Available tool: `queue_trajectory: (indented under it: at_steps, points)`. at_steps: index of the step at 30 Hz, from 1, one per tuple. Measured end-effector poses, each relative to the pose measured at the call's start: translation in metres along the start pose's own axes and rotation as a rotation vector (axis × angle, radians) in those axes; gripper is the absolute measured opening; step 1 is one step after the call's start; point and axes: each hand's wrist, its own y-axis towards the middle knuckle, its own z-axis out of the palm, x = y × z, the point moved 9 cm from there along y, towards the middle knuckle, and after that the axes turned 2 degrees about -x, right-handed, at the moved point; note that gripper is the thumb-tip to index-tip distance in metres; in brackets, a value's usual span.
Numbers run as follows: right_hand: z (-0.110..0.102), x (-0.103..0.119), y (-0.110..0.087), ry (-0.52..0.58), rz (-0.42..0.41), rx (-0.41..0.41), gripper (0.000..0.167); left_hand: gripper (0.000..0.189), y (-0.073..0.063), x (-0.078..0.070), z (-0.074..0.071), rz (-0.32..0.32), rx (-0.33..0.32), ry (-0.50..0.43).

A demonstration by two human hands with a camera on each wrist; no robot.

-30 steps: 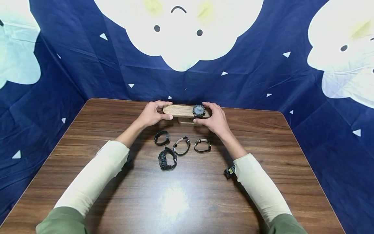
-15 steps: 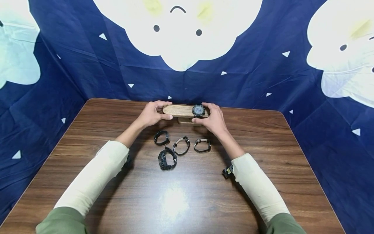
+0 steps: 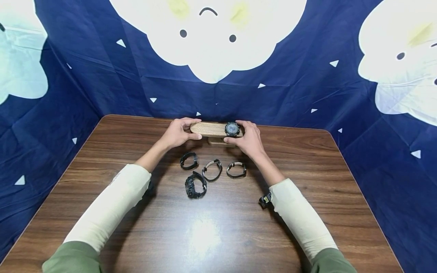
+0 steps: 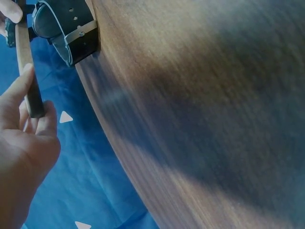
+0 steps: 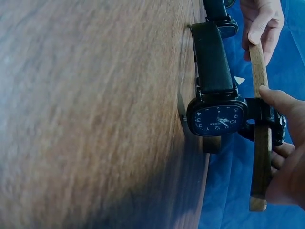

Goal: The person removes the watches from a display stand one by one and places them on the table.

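A wooden watch stand (image 3: 211, 129) stands at the table's back, its rounded bar running crosswise. Near the bar's right end sits a black digital watch (image 3: 232, 129), strapped around it with its face up. My left hand (image 3: 177, 133) holds the bar's left end between thumb and fingers. At the other side, my right hand (image 3: 250, 139) pinches the watch on the bar, thumb on the front at the strap and fingers behind. In the right wrist view, the right thumb (image 5: 276, 99) lies at the bar's edge beside the watch strap; the watch face is mostly hidden there.
In front of the stand, several watches lie on their sides on the wooden table (image 3: 290, 159): a chunky black watch (image 3: 190, 187), a black watch (image 3: 195, 160), and strap watches (image 3: 220, 165), (image 3: 244, 170) with pale strap linings. A blue cloth (image 3: 218, 98) hangs behind.
My right hand has shifted very slightly left along the bar, and the watch with it. The left hand and the other watches stay in place.
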Motion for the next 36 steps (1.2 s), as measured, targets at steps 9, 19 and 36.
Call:
queue_trajectory:
  at_steps: [9,19,36]
  points:
    - [-0.001,-0.001,-0.001,0.000,0.006,-0.006,0.086,0.066,0.000,-0.001,0.000,0.008,-0.005,0.021]
    - [-0.005,0.001,-0.002,-0.001,-0.019,-0.013,0.083,0.065,0.000,-0.002,0.000,0.012,-0.008,0.029]
    - [-0.012,-0.003,-0.005,-0.028,0.003,-0.019,0.083,0.066,0.001,0.000,0.000,0.018,-0.002,0.027]
